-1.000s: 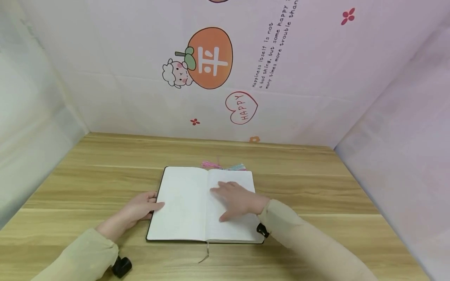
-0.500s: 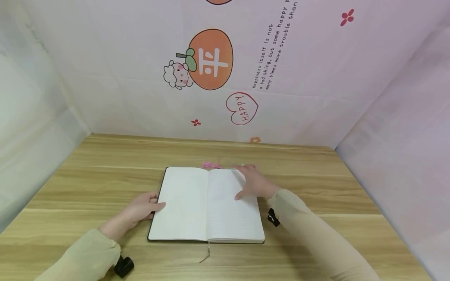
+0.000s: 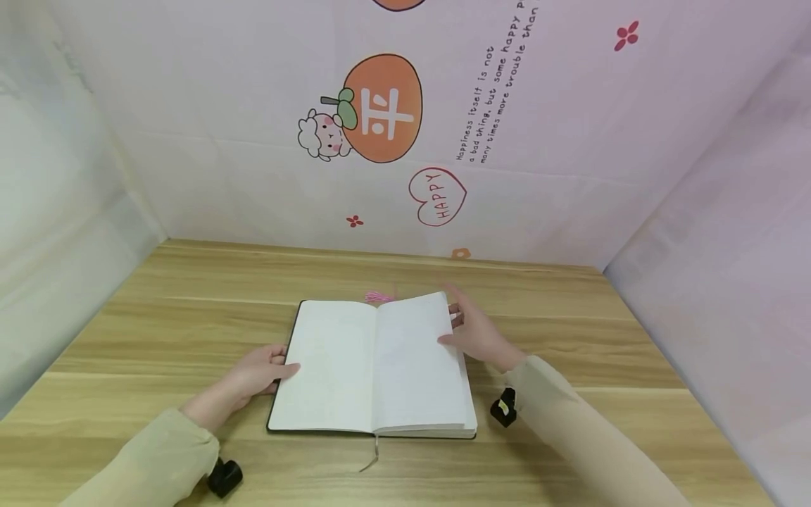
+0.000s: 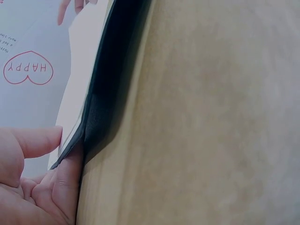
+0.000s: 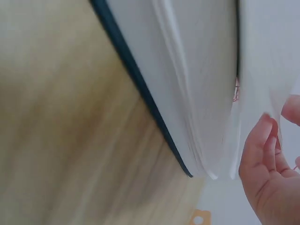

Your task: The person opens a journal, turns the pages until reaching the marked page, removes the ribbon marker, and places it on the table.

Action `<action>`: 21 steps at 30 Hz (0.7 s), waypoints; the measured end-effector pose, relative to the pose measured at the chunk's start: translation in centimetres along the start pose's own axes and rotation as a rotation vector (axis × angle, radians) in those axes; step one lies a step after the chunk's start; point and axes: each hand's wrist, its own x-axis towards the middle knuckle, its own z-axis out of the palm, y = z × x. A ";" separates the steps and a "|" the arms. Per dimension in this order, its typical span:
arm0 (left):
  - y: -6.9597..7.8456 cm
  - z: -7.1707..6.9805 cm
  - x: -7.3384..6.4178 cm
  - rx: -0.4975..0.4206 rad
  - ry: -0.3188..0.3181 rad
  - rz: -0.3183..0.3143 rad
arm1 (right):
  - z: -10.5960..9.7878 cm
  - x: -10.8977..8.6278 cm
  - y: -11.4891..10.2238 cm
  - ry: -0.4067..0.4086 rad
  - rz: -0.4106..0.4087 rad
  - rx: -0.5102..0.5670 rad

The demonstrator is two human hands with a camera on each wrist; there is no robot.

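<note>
An open notebook [image 3: 328, 373] with blank white pages and a dark cover lies on the wooden table. At its left edge my left hand [image 3: 250, 374] grips it, thumb on top of the page and fingers tucked under the cover [image 4: 105, 89]. My right hand [image 3: 479, 335] pinches a right-hand page [image 3: 415, 359] near its upper outer edge, thumb in front and fingers behind. That page is lifted at the far corner. In the right wrist view the raised sheet [image 5: 265, 51] stands apart from the pages below.
A pink tassel [image 3: 379, 297] pokes out beyond the notebook's far edge. A thin ribbon [image 3: 374, 458] trails from the spine toward the front. Black wrist cameras [image 3: 224, 479] hang under the sleeves. A printed cloth wall [image 3: 538, 211] closes off the back of the table [image 3: 209, 303].
My right hand has moved from over the right page to its upper outer edge and lifted a sheet. The blue tassel is now hidden. My left hand keeps its grip on the notebook.
</note>
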 end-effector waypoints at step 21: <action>-0.1 0.1 0.0 -0.009 0.007 -0.004 | 1.7 -3.6 -2.8 -0.118 0.153 0.709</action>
